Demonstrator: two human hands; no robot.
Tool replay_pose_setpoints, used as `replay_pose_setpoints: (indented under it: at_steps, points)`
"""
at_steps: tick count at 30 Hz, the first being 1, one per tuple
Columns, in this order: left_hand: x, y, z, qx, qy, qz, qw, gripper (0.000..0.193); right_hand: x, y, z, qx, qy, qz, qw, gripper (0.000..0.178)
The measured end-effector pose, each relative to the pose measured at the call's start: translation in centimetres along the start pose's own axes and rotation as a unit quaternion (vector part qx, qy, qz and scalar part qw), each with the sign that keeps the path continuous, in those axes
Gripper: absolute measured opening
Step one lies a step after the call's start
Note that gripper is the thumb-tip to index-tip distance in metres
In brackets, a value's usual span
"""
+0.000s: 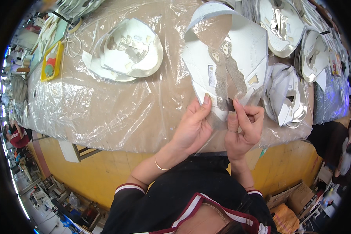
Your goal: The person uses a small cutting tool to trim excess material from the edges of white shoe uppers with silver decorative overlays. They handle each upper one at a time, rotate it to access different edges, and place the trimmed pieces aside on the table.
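Both hands are in at the near edge of the table (105,117), which is draped in crinkled clear plastic, and they are closed on the same piece: a white shoe upper (238,50), cut flat and fanning away from the fingers. The left hand (193,124) pinches the near left tab of it, thumb up along the edge; the right hand (243,126) pinches just beside it, index finger raised against the lower end of a glittery silver-grey trim strip (226,78) that runs up the middle of the upper, straight away from the grip. The two hands are close together, with that strip's end between them. How far along? By my reading the trim already sits along most of the centre line and only its near end, right at the fingertips, is being pressed or lined up; whether it is fully stuck down I cannot tell. Beyond and to the left of the grip lies a stack of similar white uppers (124,50), which look finished or waiting, hard to say which. To the right of the grip there is another heap of white pieces (286,101), and further off past it more stacked uppers (280,23) toward the far corner. Well off to the left sits a small yellow tray (52,60). So: one piece in hand, plenty around it, and the sorted piles suggest a run well under way rather than nearly finished.
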State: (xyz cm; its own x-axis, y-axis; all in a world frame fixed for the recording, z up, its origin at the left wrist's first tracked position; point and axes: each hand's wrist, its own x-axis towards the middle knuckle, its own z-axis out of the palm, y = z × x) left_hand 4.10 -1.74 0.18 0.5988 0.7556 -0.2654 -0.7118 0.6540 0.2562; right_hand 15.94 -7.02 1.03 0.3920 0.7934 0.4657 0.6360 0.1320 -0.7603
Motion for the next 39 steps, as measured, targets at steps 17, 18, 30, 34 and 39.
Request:
replay_pose_setpoints:
  at_steps: [17,18,30,34,39]
  points:
    - [6.4,-1.7,3.9,0.260,0.025,0.112,0.959,0.037,6.4,5.8,-1.0,0.274,0.214,0.150,0.926,0.061]
    - [6.6,-1.8,3.8,0.274,0.014,0.134,0.952,0.038,6.9,6.1,-1.4,0.269,0.204,0.148,0.930,0.063]
    - [8.4,3.6,4.5,0.202,-0.026,-0.046,0.978,0.051,8.2,8.0,-5.2,0.333,-0.010,0.250,0.909,0.045]
    - [8.5,4.9,5.2,0.316,0.068,-0.001,0.946,0.049,8.2,6.7,-4.9,0.287,0.023,0.274,0.918,0.050]
    - [8.2,5.9,5.7,0.285,0.061,0.036,0.956,0.043,8.7,3.5,-2.9,-0.039,0.080,0.064,0.994,0.051]
